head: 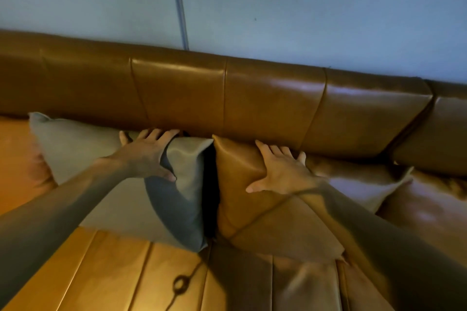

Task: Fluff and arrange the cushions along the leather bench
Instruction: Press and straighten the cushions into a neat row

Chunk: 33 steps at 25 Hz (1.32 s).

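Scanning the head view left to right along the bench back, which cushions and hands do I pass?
Grey cushion → left hand gripping that cushion's right end → dark gap → tan leather cushion → right hand flat on it → pale cushion behind the right forearm.

We see a pale blue-grey wall [303, 7] with 1 thin metal pipe [180, 2] running down it, plus a dark cord [180, 285] below.

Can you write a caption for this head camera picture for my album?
Left hand grips the grey cushion; right hand presses the brown cushion.
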### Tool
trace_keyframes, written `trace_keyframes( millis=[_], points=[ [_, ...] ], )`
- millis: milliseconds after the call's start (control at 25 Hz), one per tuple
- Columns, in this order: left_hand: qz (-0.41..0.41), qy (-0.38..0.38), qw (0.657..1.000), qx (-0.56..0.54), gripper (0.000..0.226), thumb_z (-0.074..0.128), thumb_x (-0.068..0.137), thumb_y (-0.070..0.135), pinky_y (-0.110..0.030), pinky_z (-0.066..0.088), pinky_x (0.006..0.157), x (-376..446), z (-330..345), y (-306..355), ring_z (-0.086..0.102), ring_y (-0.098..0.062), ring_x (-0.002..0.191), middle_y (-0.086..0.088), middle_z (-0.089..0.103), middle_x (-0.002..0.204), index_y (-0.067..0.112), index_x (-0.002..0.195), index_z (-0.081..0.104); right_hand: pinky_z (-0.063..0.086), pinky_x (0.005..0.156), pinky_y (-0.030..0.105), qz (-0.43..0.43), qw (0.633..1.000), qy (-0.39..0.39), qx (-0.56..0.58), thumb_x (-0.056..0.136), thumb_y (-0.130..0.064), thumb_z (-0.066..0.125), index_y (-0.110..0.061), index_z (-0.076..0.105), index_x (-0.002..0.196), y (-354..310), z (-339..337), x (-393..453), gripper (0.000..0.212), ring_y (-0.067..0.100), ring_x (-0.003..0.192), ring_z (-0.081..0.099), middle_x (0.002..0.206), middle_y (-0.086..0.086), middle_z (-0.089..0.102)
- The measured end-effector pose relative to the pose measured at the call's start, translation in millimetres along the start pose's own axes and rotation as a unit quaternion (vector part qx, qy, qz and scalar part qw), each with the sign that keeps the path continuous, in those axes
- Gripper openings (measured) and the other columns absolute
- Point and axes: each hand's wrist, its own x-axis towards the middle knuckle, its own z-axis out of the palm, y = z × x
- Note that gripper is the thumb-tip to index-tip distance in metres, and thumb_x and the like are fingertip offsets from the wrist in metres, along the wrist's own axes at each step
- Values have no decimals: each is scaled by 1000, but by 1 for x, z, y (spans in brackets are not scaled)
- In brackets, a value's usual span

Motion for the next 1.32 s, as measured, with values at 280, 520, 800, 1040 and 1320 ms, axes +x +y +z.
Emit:
trace_keyframes(
  millis=[280,520,800,1040,1320],
  points=[
    [-20,61,998,-28,87,73,65,68,-71,29,102,-4,-10,6,37,-32,129,-2,46,130,28,133,37,25,107,62,-4,999,12,32,76,-56,71,-33,29,142,3,-11,-5,82,28,130,38,141,-4,43],
    [-23,70,996,-50,74,73,70,62,-72,28,102,-2,-12,14,37,-32,127,-2,46,128,26,126,40,29,104,61,-7,999,12,32,75,-56,72,-31,31,139,0,-10,1,80,29,128,39,139,-3,44],
    [12,88,996,-24,75,69,72,65,-70,28,105,1,-7,35,34,-28,131,1,44,131,26,129,38,33,102,58,4,999,20,31,76,-57,70,-33,32,140,-2,-7,3,78,30,127,41,139,-3,45],
    [50,114,992,-31,103,55,67,82,-65,18,114,-8,8,20,22,-26,142,-1,28,150,29,148,22,20,112,63,16,1000,6,20,77,-63,64,-33,13,151,-2,-6,1,95,30,140,28,154,-1,30],
    [-2,167,982,-84,75,46,88,63,-44,36,110,-68,4,-51,29,-24,139,-3,30,151,22,147,28,15,117,57,-51,992,86,82,83,-70,51,-33,16,151,-41,-18,-6,85,24,145,18,159,-4,17]
  ],
)
